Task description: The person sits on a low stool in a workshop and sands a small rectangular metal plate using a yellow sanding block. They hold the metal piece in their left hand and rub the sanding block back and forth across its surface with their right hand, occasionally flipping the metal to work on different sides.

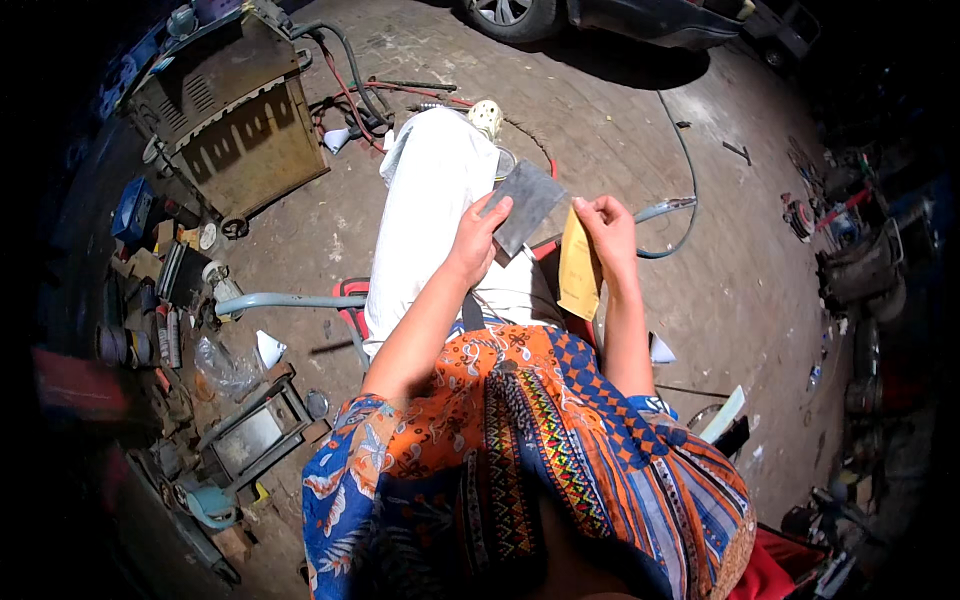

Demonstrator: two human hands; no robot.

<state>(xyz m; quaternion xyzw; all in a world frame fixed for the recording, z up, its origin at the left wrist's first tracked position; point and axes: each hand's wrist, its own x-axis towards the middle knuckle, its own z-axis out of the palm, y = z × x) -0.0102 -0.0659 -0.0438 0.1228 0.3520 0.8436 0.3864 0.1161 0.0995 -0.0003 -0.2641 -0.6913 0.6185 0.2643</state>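
My left hand (476,240) grips a flat, dark grey rectangular plate (528,205) by its near left edge, thumb on top. The plate is tilted above my lap and looks like metal. Between the thumb and fingers of my right hand (608,228) hangs a yellow strip of paper (579,268) with faint print, much like the back of sandpaper. Its upper end lies close to the plate's right corner. Under both hands are my white trousers (425,200), with one leg stretched forward.
A boxy, worn metal machine (245,130) with cables stands at the far left. Tools and scrap crowd the left side around a metal frame (255,430). A hose (690,190) curves over the floor on the right. A car wheel (510,15) is at the far edge.
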